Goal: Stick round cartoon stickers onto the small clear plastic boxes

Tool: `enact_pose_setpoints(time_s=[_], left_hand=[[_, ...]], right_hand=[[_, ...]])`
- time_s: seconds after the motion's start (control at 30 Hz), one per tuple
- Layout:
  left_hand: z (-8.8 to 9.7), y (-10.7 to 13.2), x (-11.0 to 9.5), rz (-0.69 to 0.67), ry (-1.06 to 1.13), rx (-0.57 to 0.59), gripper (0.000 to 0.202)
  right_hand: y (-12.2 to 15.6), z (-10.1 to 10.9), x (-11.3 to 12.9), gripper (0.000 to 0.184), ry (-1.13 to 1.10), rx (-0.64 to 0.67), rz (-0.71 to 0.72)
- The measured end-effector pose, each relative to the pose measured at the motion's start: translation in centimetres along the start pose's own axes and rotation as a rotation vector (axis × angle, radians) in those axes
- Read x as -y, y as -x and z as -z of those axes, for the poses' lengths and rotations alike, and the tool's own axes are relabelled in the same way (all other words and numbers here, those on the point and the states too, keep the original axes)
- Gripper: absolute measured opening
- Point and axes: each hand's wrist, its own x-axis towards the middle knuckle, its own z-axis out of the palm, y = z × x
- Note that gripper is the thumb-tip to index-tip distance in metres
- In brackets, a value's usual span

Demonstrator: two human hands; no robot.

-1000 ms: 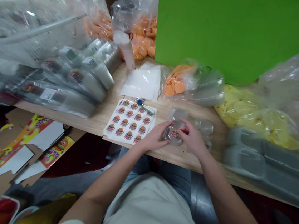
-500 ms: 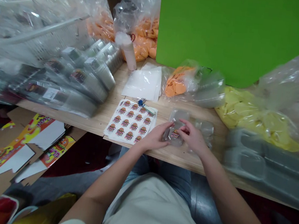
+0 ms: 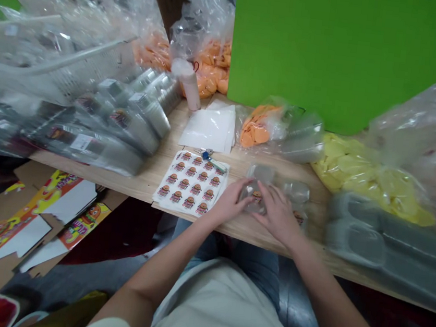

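Left hand (image 3: pixel 229 202): half closed, pressed on the clear plastic box (image 3: pixel 252 198)
Right hand (image 3: pixel 277 213): spread, pressed on the box
Sticker sheet (image 3: pixel 191 183): laid on the table (image 3: pixel 148 183)

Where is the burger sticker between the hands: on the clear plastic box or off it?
On: the burger sticker lies on the clear plastic box, between the left hand and right hand.
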Motion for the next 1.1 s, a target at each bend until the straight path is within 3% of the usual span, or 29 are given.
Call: enact_pose_setpoints(time_s=[0.1,0.13,0.17,0.23,0.33,0.4,0.5,0.6,0.67,0.73,0.8,0.9,1.0,1.1], left_hand=[[1.5,1.0,-1.2,0.230,0.057,-0.288,0.030],[1.9,1.3,-1.6,0.349,0.150,-0.312,0.029],[2.2,1.5,-2.1,0.467,0.290,-0.269,0.031],[2.1,1.7,-2.9,0.635,0.628,-0.067,0.035],[0.5,1.2,-4.1,0.677,0.880,0.140,0.038],[-0.8,0.8,-4.8,0.591,0.741,0.183,0.034],[-1.8,1.1,-5.2,0.291,0.218,0.125,0.033],[-0.3,3.1,-4.0,0.058,-0.261,-0.059,0.031],[1.7,5.7,-2.1,0.058,-0.435,-0.168,0.027],[3.9,9.0,0.1,0.153,-0.517,-0.318,0.023],[5.8,12.5,1.9,0.323,-0.515,-0.508,0.020],[7.1,16.2,3.6,0.627,-0.244,-0.724,0.022],[6.9,17.2,3.7,0.898,0.365,-0.748,0.031],[6.2,16.6,3.1,0.979,0.774,-0.685,0.038]], right_hand=[[0.0,0.0,0.0,0.071,-0.123,-0.023,-0.034],[0.0,0.1,0.2,0.072,-0.182,-0.060,-0.053],[0.2,0.2,0.4,0.074,-0.239,-0.092,-0.065],[0.7,0.9,0.9,0.074,-0.311,-0.103,-0.050],[2.2,2.4,1.4,0.069,-0.284,-0.052,-0.006],[3.5,3.5,0.9,0.063,-0.206,-0.012,0.006],[5.9,4.7,-1.7,0.056,-0.049,0.031,-0.025],[8.1,4.9,-5.0,0.048,0.064,0.069,-0.060],[8.6,4.6,-5.8,0.048,0.100,0.069,-0.053],[7.8,3.8,-4.4,0.053,0.124,0.005,-0.042],[5.8,2.1,-0.9,0.055,0.094,-0.020,0.022],[2.1,-2.3,6.0,0.048,-0.041,0.181,0.310],[-0.2,-7.7,11.0,0.043,-0.053,0.172,0.365],[-0.6,-10.8,12.8,0.036,-0.093,0.166,0.337]])
